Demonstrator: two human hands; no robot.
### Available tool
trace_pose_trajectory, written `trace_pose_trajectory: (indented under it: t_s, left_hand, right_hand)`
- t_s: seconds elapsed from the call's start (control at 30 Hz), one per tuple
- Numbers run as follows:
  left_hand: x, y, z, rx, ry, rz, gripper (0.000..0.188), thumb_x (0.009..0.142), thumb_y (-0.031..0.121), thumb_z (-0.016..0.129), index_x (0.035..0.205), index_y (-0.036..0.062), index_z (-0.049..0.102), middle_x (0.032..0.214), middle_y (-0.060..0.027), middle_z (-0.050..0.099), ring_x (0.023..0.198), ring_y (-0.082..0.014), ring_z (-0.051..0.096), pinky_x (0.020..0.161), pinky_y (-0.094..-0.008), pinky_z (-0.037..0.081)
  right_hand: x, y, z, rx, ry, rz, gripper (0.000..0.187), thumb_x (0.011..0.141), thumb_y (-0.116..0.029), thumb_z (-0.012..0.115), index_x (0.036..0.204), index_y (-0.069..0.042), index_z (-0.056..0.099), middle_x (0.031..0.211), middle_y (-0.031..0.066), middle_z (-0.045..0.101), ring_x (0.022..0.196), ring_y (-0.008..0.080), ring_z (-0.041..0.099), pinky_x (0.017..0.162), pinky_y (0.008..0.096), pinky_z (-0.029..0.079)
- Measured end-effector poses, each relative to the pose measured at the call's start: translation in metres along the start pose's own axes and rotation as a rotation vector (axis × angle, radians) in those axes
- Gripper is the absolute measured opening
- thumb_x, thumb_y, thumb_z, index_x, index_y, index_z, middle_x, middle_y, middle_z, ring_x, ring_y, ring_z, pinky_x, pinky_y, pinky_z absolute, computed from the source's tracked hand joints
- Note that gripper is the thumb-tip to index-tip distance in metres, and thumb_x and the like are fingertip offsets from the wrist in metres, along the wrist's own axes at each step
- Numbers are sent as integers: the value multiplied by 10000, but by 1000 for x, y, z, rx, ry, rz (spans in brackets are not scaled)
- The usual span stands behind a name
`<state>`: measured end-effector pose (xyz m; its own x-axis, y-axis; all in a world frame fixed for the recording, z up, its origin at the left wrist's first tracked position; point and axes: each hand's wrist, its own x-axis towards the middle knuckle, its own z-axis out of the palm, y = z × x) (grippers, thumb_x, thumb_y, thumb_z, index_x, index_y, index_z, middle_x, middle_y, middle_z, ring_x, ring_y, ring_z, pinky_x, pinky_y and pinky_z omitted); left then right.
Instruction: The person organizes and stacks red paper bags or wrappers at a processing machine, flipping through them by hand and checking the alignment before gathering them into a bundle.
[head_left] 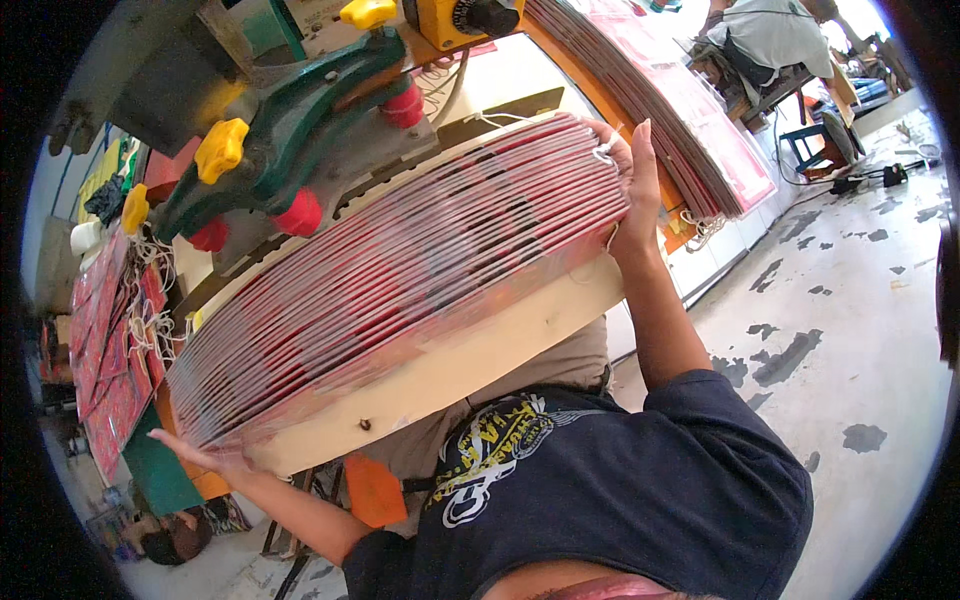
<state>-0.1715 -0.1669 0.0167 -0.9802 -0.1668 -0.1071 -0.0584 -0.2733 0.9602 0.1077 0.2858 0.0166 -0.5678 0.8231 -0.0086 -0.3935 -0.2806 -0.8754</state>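
A thick stack of flat reddish bags [400, 270] with white cords spans the space between my hands, its layered edges fanned in a curve. My right hand [640, 195] grips its right end, thumb up along the side and the other fingers partly behind it. At the lower left end, my left hand [205, 458] presses its palm against the stack, and some fingers are hidden. The stack rests on a pale board [440, 385] along the front edge of a machine. White cord [603, 152] loops out beside my right fingers.
Just behind the stack is the machine's dark green clamp arm [290, 130] with yellow knobs [221, 150] and red feet [298, 213]. More flat bags [690, 110] lie at the right, and red patterned bags [105, 350] at the left. A person [775, 35] is at the far right.
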Motion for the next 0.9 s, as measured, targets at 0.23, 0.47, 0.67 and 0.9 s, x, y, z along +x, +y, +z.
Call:
trace_pose_trajectory:
  t_s: [0.23,0.47,0.67,0.9]
  left_hand:
    - [5,8,-39,-3,-90,-50,969,918,810,238,1479,51,455,1499,-151,466,1367,-370,445,1112,-567,393]
    - [-39,10,-36,-75,-97,50,1008,906,824,223,1493,33,438,1502,-164,472,1340,-358,475,1109,-537,390]
    - [-46,-16,-84,-51,80,43,992,883,851,295,1453,62,482,1384,-130,570,1206,-341,566,977,-536,477]
    - [-19,-43,-142,-271,-449,-13,850,901,757,478,1375,52,500,1332,-122,589,1179,-301,572,1013,-526,456]
  right_hand:
    - [-9,0,-4,-165,-21,-148,847,1035,-628,167,1371,79,491,1197,168,639,1079,214,645,986,347,522]
    - [-19,-4,-10,-253,14,-230,865,1025,-638,167,1417,78,454,1376,225,554,1252,275,564,1103,395,424]
    - [-34,0,-12,-185,-73,-187,939,1000,-692,148,1508,80,313,1478,222,468,1361,304,480,1164,413,359]
    - [-40,0,-35,-182,-163,-53,1034,933,-802,193,1545,28,272,1504,183,450,1365,271,475,1145,406,381]
